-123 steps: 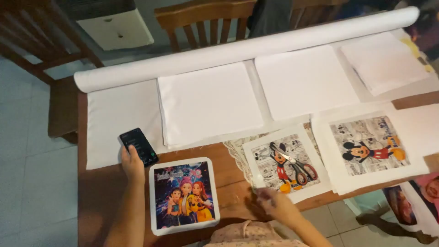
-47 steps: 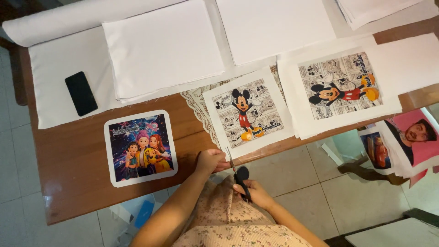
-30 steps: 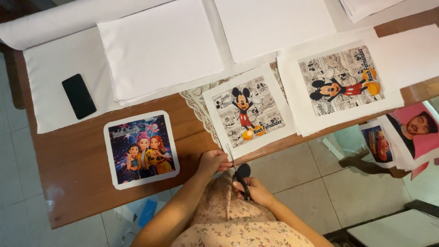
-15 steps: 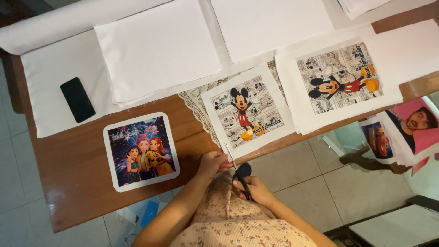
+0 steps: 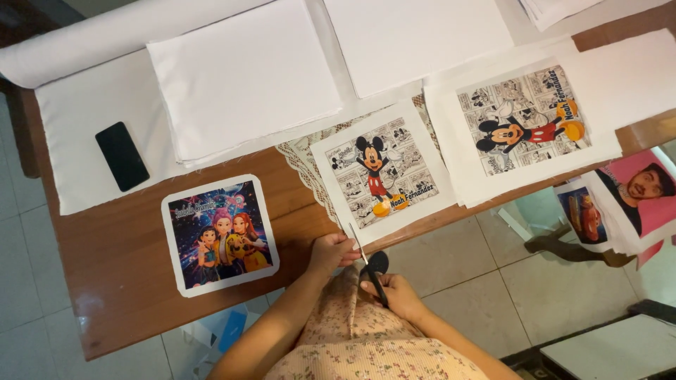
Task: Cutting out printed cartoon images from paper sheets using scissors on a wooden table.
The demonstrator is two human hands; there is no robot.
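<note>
My left hand (image 5: 331, 251): curled at the table's near edge, fingertips pinching the bottom corner of the nearer mouse print, just beside the scissor blades.
My right hand (image 5: 399, 294): closed around the black handles of the scissors, held below the table edge over my lap.
Scissors (image 5: 367, 266): one pair, black handles, slim metal blades pointing up towards the corner of the print my left hand pinches; whether the blades are on the sheet I cannot tell.
Mouse prints: two. The nearer one (image 5: 384, 171) lies on a lace doily (image 5: 304, 159) and hangs a little over the table edge; the second (image 5: 522, 127) lies to its right on larger white sheets, with its figure turned sideways.
Three-character print (image 5: 220, 235): one, dark background, white rounded border, flat on the bare wood to the left of my hand, well apart from the scissors.
Phone (image 5: 122, 155): one, black, screen dark, on the white cloth at the far left.
White squares: two whole ones in view, a big one (image 5: 243, 74) left of centre and another (image 5: 415, 35) to its right, plus the corner of a stack at the top right.
Roll (image 5: 105, 42): one long white roll along the far edge.
Table (image 5: 113, 281): brown wood.
Portrait prints: two at the far right, a pink one (image 5: 637, 193) and a small one with a red car (image 5: 581, 214).
</note>
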